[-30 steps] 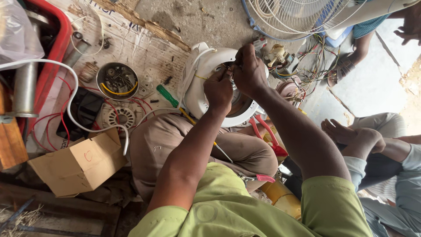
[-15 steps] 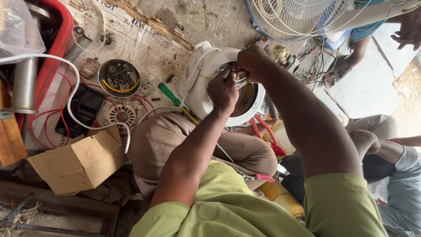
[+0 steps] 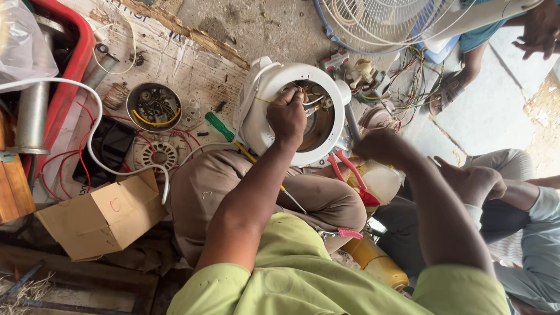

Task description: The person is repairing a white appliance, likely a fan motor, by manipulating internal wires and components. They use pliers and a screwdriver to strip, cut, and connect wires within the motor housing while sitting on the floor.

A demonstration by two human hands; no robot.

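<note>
White fan motor housing (image 3: 274,111) rests on the person's knee, just right of the green-handled screwdriver (image 3: 220,126). Left hand (image 3: 287,115) reaches into its open ring, fingers pinching at the wiring there; right hand (image 3: 382,146), blurred beside the housing, grip unclear. It looks like the wiring inside is being worked, which calls for fine fingertip handling.

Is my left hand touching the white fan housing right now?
Touching. The head view shows the left hand resting on the white fan housing, fingers curled over its round rim into the opening, with no gap visible between them.
</note>
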